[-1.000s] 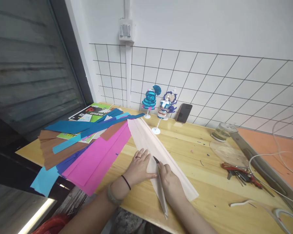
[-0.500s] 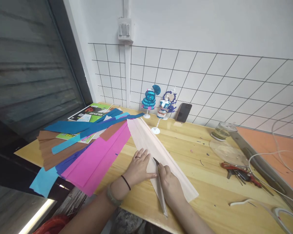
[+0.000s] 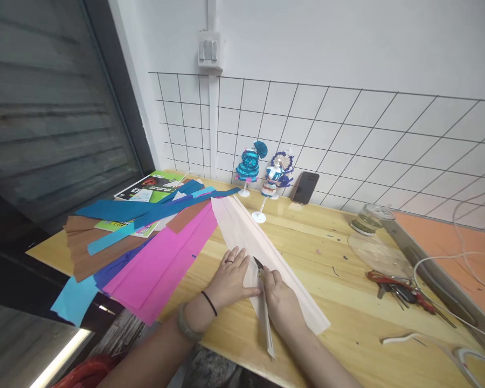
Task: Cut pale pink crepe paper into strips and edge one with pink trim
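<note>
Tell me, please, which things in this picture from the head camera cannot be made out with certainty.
All in the head view:
Handle of the dark-tipped tool: mostly hidden by the right hand.
Pale paper under the left hand: covered by that hand.
Smaller print on the green-and-black booklet: too small and blurred.
Red object at bottom left: cut off by the bottom edge.

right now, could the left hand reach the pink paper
Probably yes: the left hand rests open on the pale paper, and the pink paper lies to its left with no object seen between them, though the hand would likely leave the pale paper.
</note>
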A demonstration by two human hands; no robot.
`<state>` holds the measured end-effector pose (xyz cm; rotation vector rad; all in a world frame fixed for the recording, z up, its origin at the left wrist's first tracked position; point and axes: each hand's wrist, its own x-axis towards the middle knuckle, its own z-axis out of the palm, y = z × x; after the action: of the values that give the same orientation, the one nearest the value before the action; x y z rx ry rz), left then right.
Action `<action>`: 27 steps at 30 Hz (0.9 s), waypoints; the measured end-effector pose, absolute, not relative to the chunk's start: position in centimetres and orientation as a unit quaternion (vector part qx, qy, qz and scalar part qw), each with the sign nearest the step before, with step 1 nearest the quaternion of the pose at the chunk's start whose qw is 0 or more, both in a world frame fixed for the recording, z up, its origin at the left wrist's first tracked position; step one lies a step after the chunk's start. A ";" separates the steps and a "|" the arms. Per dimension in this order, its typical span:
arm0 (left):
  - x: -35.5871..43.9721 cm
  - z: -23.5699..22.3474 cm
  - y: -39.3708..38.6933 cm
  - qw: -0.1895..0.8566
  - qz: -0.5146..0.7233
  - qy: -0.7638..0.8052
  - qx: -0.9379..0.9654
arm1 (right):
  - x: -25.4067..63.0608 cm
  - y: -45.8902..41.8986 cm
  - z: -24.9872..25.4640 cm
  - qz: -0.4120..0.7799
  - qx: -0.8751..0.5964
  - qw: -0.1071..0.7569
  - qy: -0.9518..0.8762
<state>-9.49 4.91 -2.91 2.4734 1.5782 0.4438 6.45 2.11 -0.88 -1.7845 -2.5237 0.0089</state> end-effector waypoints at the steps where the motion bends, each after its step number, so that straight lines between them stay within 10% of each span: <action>1: -9.5 -2.9 4.9 0.086 0.151 0.529 0.831 | 6.5 2.1 -0.9 0.004 -0.577 0.022 -0.816; 27: -9.5 -3.1 4.9 0.047 0.161 0.531 0.831 | 6.1 3.0 -1.7 -0.027 -0.566 0.040 -0.823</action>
<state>-9.54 4.88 -3.12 2.5336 1.6195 0.4911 6.12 3.01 -1.69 -1.7349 -2.5220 -0.0813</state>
